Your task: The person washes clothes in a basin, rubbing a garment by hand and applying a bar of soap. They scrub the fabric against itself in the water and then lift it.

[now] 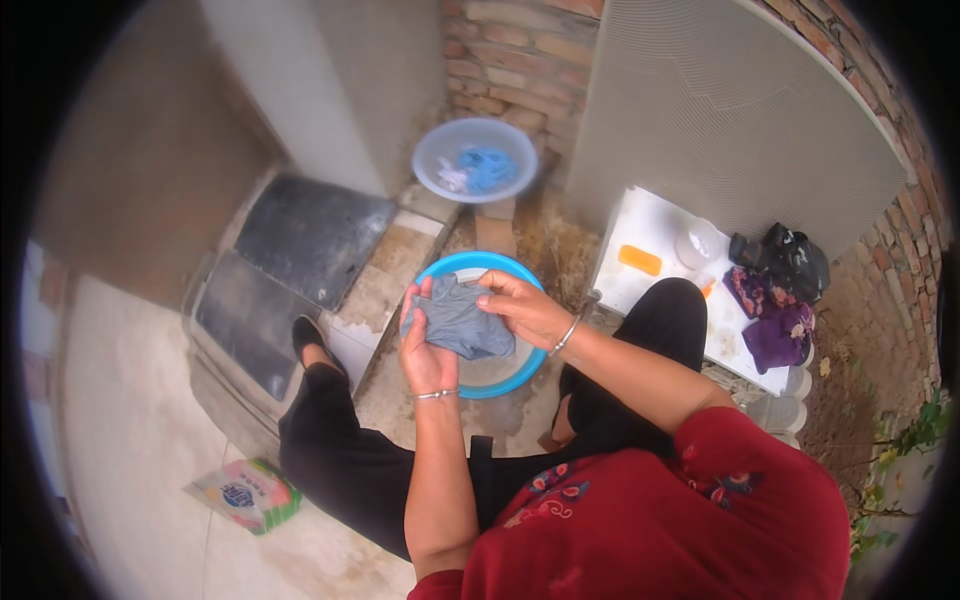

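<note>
A wet-looking grey cloth (460,318) is bunched between my two hands, above a blue-rimmed basin (505,388). My left hand (428,350) cups the cloth from its left and lower side, fingers curled round its edge. From the right, my right hand (525,312) pinches the cloth's upper right part between thumb and fingers. The basin stands on the ground between my legs, and the cloth and hands hide much of its inside.
Beyond the basin, a pale translucent bowl (430,178) holds blue and white cloths. At right, a white board (640,215) bears an orange bar (640,260), a white bowl (700,245) and dark and purple fabric (778,335). A colourful plastic packet (248,495) lies at lower left.
</note>
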Available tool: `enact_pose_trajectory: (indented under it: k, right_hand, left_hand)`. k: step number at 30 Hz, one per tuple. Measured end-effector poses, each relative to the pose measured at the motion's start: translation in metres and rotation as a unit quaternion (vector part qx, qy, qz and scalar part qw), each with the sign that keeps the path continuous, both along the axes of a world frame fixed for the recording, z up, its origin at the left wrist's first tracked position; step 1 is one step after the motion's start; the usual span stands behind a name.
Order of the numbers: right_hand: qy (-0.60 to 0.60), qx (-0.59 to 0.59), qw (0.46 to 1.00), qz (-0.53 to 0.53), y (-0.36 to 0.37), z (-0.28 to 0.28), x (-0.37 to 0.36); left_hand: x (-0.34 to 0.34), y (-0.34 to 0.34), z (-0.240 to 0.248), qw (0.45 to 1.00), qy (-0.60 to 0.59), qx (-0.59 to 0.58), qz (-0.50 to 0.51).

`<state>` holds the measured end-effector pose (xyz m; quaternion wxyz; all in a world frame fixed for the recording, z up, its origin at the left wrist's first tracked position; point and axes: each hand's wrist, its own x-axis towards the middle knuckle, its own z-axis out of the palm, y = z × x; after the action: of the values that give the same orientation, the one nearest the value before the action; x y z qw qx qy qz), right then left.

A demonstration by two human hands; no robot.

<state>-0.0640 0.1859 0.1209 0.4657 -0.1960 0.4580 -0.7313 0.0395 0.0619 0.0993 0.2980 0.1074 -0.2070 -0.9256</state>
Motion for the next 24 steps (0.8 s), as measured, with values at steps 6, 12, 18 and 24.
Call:
enact_pose_trajectory:
  k: [6, 12, 18, 24]
  right_hand:
    - [0.086, 0.088, 0.99, -0.063, -0.014, 0.003, 0.006]
    - [0.367, 0.159, 0.916, 0.031, -0.027, 0.011, 0.022]
    - [0.56, 0.164, 0.806, 0.094, -0.029, 0.016, 0.016]
    - [0.59, 0.1, 0.8, -0.033, -0.037, 0.026, -0.002]
  left_hand:
    - [0.001, 0.004, 0.013, 0.995, -0.047, -0.08, -0.038]
    - [-0.003, 0.018, 0.027, 0.942, -0.159, -0.296, -0.002]
    - [-0.005, 0.007, 0.017, 0.966, -0.18, -0.169, 0.072]
    - [0.009, -0.007, -0.029, 0.935, -0.344, 0.002, 0.088]
